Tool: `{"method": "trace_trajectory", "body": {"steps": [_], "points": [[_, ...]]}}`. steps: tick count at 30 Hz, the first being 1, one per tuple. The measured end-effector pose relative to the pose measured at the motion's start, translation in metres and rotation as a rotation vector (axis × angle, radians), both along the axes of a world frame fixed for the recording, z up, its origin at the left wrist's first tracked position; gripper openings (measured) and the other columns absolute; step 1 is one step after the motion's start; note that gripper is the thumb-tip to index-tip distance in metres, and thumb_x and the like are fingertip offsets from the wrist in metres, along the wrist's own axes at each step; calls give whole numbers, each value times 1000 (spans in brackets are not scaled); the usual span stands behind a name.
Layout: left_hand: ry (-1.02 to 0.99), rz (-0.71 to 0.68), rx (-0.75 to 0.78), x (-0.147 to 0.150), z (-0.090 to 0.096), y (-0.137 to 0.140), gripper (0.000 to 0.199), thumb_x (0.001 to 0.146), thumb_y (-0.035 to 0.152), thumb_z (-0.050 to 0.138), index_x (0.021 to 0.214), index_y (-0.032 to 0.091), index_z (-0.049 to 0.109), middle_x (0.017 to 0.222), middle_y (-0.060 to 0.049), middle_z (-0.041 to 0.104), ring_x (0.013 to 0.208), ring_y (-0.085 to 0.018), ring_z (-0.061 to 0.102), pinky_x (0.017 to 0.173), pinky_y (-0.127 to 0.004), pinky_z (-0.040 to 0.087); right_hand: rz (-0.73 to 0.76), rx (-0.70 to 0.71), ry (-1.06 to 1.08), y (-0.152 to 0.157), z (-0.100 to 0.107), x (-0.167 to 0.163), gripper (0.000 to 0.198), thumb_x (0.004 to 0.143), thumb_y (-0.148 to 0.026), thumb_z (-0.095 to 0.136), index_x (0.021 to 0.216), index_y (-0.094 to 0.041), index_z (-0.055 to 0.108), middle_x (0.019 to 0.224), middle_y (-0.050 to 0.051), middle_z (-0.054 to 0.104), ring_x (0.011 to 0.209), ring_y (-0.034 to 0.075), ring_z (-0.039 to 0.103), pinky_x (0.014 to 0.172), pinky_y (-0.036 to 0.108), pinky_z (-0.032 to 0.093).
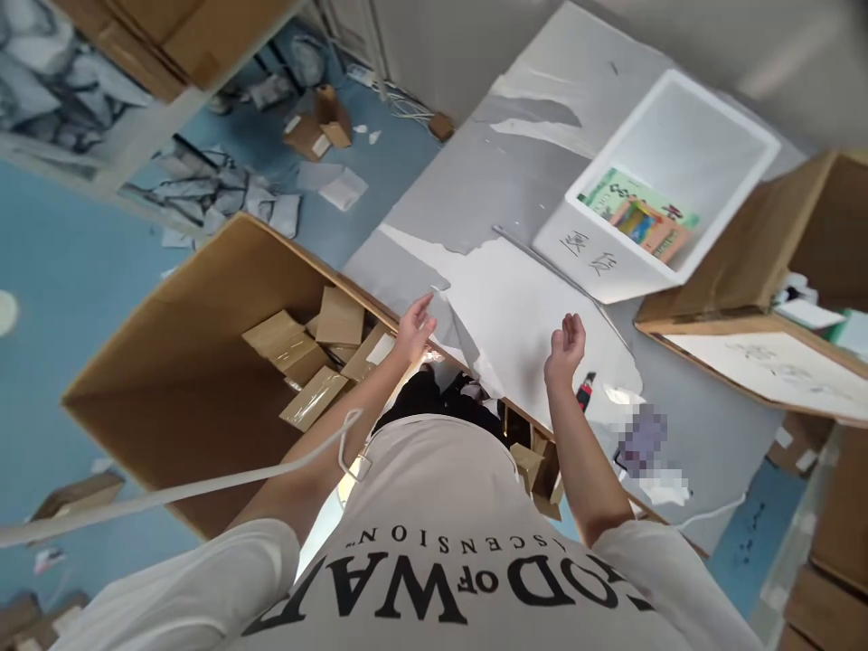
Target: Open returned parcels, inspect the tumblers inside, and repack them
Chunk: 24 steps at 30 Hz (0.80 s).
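My left hand (415, 328) hovers over the near edge of the grey table (705, 380), beside a big open cardboard box (169, 334) on the left. Nothing is in it, and its fingers are stretched out. Small brown cartons (316, 398) lie in that box, some with shiny tape. Above the table's white paper covering (502, 298), which has torn edges, my right hand (567, 353) is empty with its fingers extended. Close to the right wrist lies a red and black box cutter (585, 391).
A white foam box (589, 262) holds green printed packs (637, 217). Right of it stands an open cardboard box (739, 244). A thin grey strip (542, 262) lies on the paper. Grey parcels (231, 199) are heaped at the left; a white cable (203, 488) crosses the lower left.
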<state>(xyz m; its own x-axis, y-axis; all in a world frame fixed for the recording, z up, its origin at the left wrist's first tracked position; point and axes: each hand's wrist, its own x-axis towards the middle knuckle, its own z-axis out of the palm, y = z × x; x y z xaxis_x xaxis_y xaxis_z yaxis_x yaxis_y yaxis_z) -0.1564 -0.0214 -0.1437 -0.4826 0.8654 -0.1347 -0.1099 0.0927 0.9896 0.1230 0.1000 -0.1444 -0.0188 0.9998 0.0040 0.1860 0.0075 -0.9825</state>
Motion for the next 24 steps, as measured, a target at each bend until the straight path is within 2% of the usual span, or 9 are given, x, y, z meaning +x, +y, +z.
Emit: {"method": "trace_trajectory", "body": {"steps": [3,7,14,21,23,24], "points": [[2,182,-23,-22,-2,-32,83,68,74,67,129,18,57,144,-17,51,140,-34,41,118,-48,30,171,7,-22,8,7,-50,77,85,-60,51,150,-23,32,154,14,35,144,27,35,114,51,34],[-19,316,-14,-44,-8,-72,84,68,73,68,132,21,54,146,-15,50,142,-32,38,119,-45,30,356,17,-28,0,11,-112,76,85,-61,51,149,-25,33,155,12,35,144,25,36,115,50,34],[18,563,5,-103,-29,-158,86,70,78,60,134,21,54,146,-17,48,141,-34,39,117,-49,31,637,34,-74,-58,5,-211,77,84,-64,52,147,-24,35,154,12,37,144,24,35,118,47,29],[15,758,-18,-154,-73,-249,85,71,77,61,132,18,55,142,-17,53,139,-33,43,117,-46,33,873,97,-201,-118,-14,-301,74,85,-61,55,145,-22,40,151,12,43,141,25,39,119,47,28],[-31,818,-137,-159,-91,-266,81,73,73,62,132,18,55,142,-16,53,138,-30,45,116,-43,34,929,113,-243,-129,-25,-324,71,86,-59,54,144,-22,41,149,12,46,140,25,41,118,47,30],[-69,837,-252,-161,-100,-273,77,75,68,64,133,17,54,143,-16,52,137,-29,45,116,-40,35,956,119,-261,-133,-31,-335,69,86,-59,54,144,-21,42,148,12,47,139,25,42,118,47,31]]}}
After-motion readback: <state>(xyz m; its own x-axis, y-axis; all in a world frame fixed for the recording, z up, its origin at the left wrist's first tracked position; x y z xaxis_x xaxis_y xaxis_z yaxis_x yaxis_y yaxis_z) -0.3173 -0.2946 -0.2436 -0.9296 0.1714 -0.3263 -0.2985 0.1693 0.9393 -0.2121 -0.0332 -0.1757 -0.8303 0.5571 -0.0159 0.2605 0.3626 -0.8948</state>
